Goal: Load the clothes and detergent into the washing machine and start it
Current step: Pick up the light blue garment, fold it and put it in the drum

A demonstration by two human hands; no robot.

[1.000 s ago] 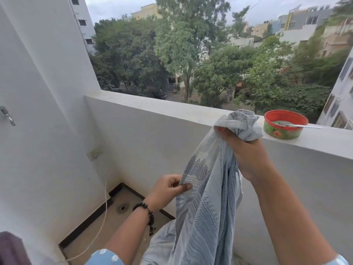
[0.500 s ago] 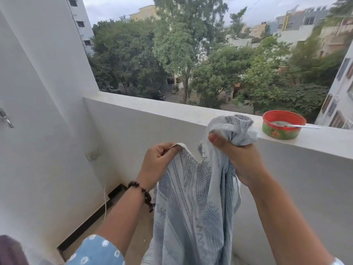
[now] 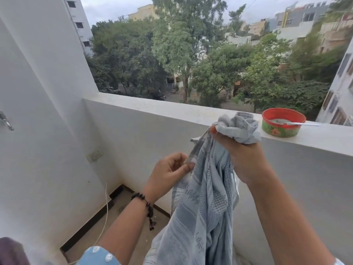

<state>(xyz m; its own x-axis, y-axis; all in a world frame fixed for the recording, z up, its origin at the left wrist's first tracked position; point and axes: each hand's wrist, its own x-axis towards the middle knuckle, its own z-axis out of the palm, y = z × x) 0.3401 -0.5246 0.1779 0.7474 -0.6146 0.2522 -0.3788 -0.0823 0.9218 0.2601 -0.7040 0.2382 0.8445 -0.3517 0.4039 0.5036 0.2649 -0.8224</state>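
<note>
The garment's (image 3: 202, 211) lower end runs off the bottom edge.

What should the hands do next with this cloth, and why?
Probably lower the grey cloth toward the washer, which is out of view. The right hand grips its bunched top, the left hand pinches an edge, and it hangs free.

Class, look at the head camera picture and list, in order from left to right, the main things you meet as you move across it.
Door handle → wall socket → left hand → grey-blue cloth → right hand → red and green tub with a spoon on the ledge.
</note>
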